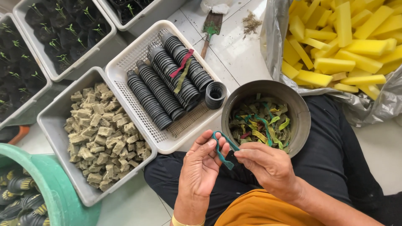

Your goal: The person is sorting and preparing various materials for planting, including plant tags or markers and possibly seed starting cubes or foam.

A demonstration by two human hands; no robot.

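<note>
A teal strip (221,151) of soft material hangs bent in a loop between both hands, above the person's lap. The left hand (202,167) pinches one side of the loop between thumb and fingers, closed on it, with the loose end dangling below. The right hand (268,164) closes its fingertips on the other end of the same strip, just beside the left thumb.

Right behind the hands, resting against the person's black trousers (335,155), sits a round grey bowl (299,109) holding a tangle of more strips (259,125) in green, yellow and teal. To its left lies a white slotted basket (125,62) with 4 rows of stacked black net pots (167,83); a red and a green strip lie across them, and 1 single pot (216,94) stands at the basket's near corner. Next to it, a grey tray (50,121) is filled with brownish cubes (104,134).

Farther off, grey trays of seedlings (63,33) in black pots line the top left. A small trowel (211,27) lies on the white floor. At the upper right, a plastic bag (377,100) holds yellow sponge pieces (343,37). A green tub (50,184) shows at the bottom left.
</note>
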